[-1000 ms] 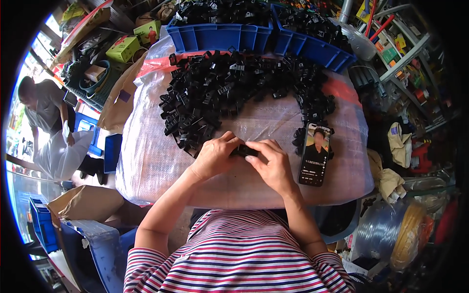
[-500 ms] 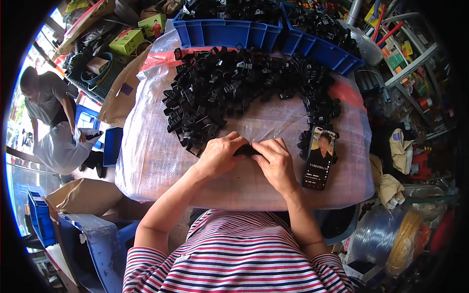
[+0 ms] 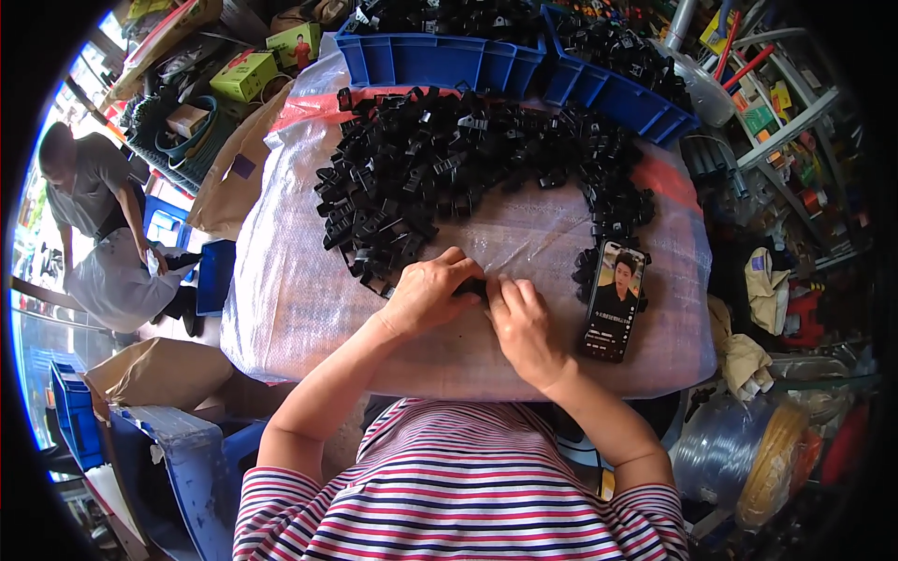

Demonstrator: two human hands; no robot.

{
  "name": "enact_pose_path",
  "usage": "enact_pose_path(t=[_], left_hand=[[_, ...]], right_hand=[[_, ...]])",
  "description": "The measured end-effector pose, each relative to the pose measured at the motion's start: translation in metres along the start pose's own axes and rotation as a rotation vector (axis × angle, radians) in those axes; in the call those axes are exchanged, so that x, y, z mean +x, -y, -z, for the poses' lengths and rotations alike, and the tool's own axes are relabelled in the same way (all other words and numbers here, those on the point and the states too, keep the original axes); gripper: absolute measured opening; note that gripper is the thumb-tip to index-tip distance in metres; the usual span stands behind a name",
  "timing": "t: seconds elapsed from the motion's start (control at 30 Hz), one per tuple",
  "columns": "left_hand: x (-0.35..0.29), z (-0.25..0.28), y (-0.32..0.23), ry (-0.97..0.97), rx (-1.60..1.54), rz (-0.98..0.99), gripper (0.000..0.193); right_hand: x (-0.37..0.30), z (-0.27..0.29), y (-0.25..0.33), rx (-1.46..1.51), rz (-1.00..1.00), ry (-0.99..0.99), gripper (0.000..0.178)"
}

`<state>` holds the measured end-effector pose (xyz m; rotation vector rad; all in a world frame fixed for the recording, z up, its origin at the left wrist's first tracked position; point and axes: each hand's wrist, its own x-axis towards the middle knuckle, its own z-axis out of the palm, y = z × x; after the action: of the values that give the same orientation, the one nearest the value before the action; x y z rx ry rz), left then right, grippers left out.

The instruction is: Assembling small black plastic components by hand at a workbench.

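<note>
In front of me, over the near part of a pale woven sack, a small black plastic part lies between my hands. My left hand pinches it, thumb and fingers closed round its left side. The fingers of my right hand are curled down at its right end; the right thumb is hidden beneath. Most of the part is covered, so its exact shape cannot be made out. Just beyond my hands a heap of similar black plastic parts curves across the sack and down its right side.
Two blue crates filled with black parts stand at the far edge. A phone lies right of my hands. A blue stool-like piece is lower left, clear tubing coils lower right. Another person bends at far left.
My right hand has turned, its fingers now pointing away from me and curled down, and has shifted slightly toward me. The left hand stays nearly in place. The person at left has moved their hands slightly.
</note>
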<state>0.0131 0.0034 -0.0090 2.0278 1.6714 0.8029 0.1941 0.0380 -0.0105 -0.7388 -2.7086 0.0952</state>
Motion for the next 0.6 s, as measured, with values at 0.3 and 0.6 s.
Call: enact_pose_path(t=[0.3,0.6], left_hand=[[-0.030,0.013,0.014,-0.350,-1.944,0.327,0.013],[-0.046,0.015,0.007,-0.409,-1.965,0.222,0.044]], right_hand=[[0.075,0.020,-0.004,0.618,-0.146,-0.282,0.019],[0.086,-0.003,-0.007,0.671,-0.289,-0.241,0.015]])
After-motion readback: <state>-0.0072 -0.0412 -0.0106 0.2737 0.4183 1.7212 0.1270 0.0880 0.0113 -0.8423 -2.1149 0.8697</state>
